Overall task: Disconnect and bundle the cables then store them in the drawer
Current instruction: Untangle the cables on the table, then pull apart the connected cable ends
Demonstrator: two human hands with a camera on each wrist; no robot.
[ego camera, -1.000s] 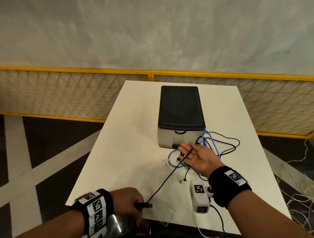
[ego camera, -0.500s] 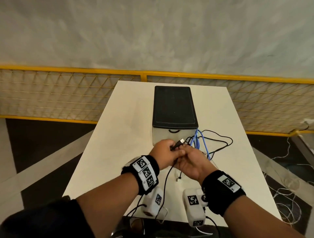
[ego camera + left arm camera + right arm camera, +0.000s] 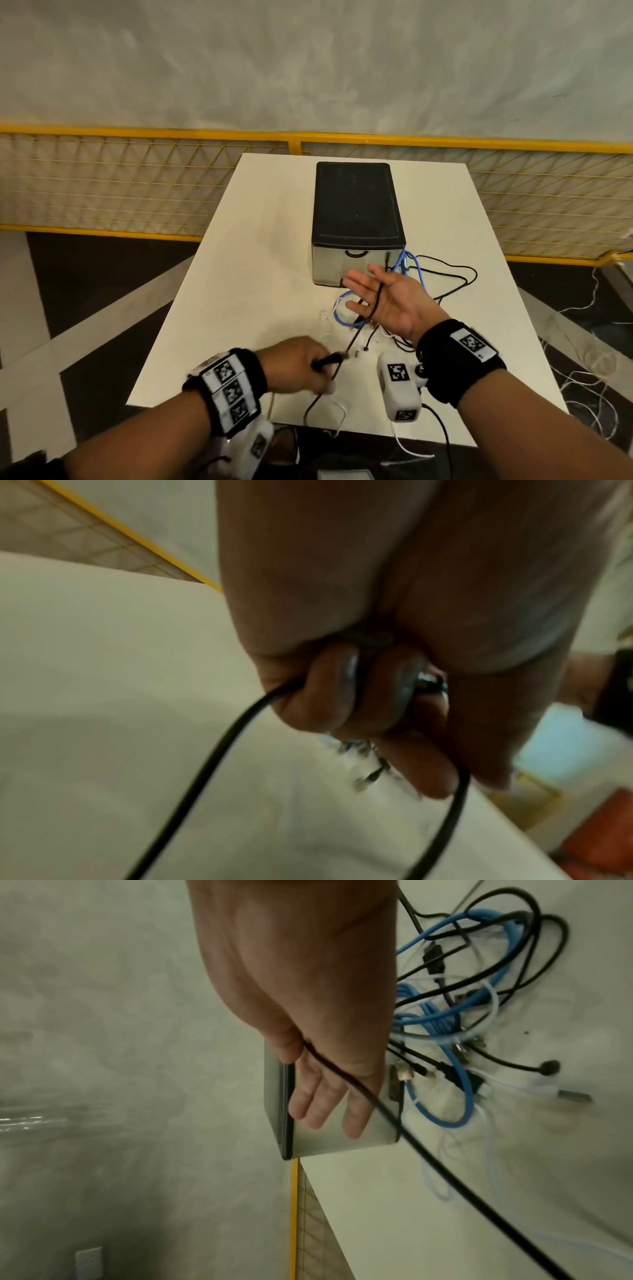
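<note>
A thin black cable runs between my two hands. My left hand grips its plug end near the table's front edge; in the left wrist view the fingers curl tight round the cable. My right hand is held palm up with straight fingers in front of the drawer box, and the cable lies across its palm. The drawer front is closed. A tangle of blue, black and white cables lies on the table right of and below the right hand.
The white table ends close to my left hand. A yellow mesh fence runs behind it below a grey wall. Loose white cables lie on the floor at the right. A wall socket shows in the right wrist view.
Half a second ago both hands met at the drawer front. The left hand has pulled back toward the near edge with the plug end. The right hand has opened palm up.
</note>
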